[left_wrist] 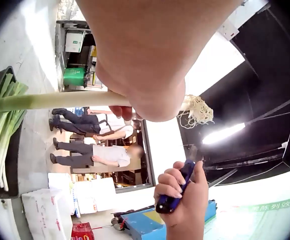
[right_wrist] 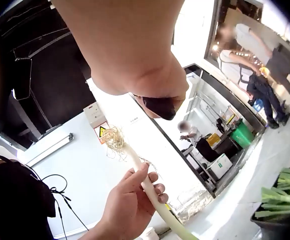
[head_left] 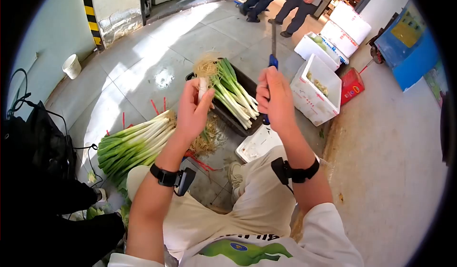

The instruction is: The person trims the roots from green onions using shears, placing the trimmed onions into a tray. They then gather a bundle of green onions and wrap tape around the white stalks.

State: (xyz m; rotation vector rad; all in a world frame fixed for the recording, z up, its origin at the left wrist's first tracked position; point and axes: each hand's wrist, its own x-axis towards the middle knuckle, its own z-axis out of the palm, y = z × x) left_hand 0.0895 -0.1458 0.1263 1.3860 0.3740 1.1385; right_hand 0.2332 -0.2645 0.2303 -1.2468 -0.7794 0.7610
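My left hand [head_left: 194, 107] grips a long scallion [left_wrist: 60, 100] by its white stalk, just below the bushy roots [head_left: 206, 67]. In the right wrist view the thumb and fingers wrap round the stalk, roots upward. My right hand [head_left: 277, 95] holds a knife [head_left: 273, 40] by its blue and black handle [left_wrist: 177, 192], the blade pointing up and away from the scallion. Below the hands, a black tray [head_left: 227, 119] carries several scallions [head_left: 236, 95] laid side by side. A big heap of scallions [head_left: 138, 143] with roots on lies on the floor at the left.
Loose root trimmings [head_left: 204, 145] lie between heap and tray. A white foam lid [head_left: 259, 143] is by my foot. White foam boxes [head_left: 316, 90] and a red box [head_left: 352, 86] line the right. Two people stand at the back; a white bucket [head_left: 72, 66] sits left.
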